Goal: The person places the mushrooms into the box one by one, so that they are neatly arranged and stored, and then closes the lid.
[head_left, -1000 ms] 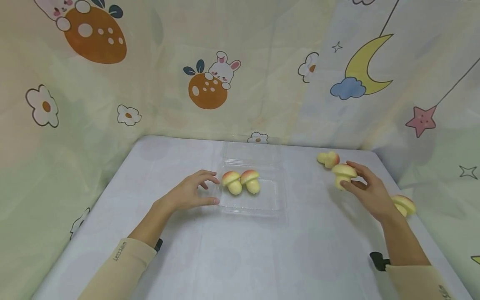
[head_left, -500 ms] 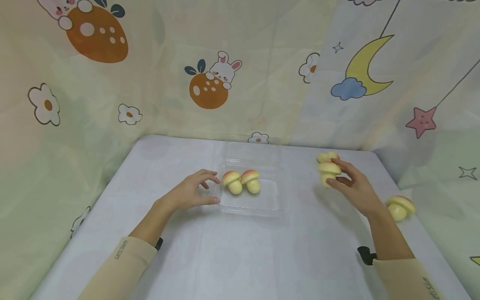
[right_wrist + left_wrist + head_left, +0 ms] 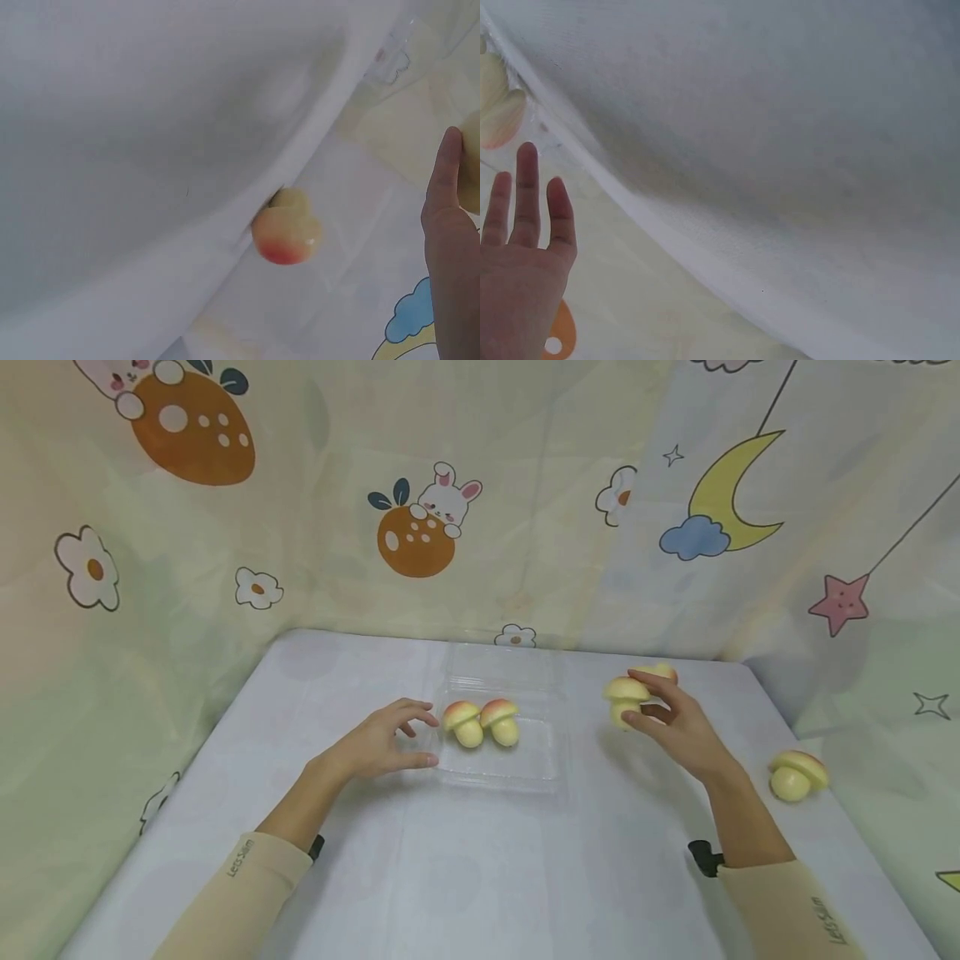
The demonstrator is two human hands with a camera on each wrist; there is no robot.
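Note:
My right hand (image 3: 678, 727) pinches a toy mushroom (image 3: 626, 700), pale yellow with a faint reddish cap, and holds it above the table right of the clear box. In the right wrist view only an edge of that mushroom (image 3: 471, 165) shows beside the fingers. Two more mushrooms (image 3: 463, 724) (image 3: 500, 722) lie side by side in the left half of the open clear plastic box (image 3: 536, 768). My left hand (image 3: 378, 743) is at the box's left edge, fingers and thumb spread and holding nothing; whether it touches the box I cannot tell.
Behind the right hand, a partly hidden mushroom (image 3: 663, 672) lies near the table's back edge. Another mushroom (image 3: 798, 775) lies at the table's right edge. The box lid (image 3: 504, 667) lies folded back. A printed curtain (image 3: 525, 510) hangs behind the white table (image 3: 465, 877).
My right hand has moved left with its mushroom, toward the box, and now partly covers the mushroom at the back. The left hand has stayed in place.

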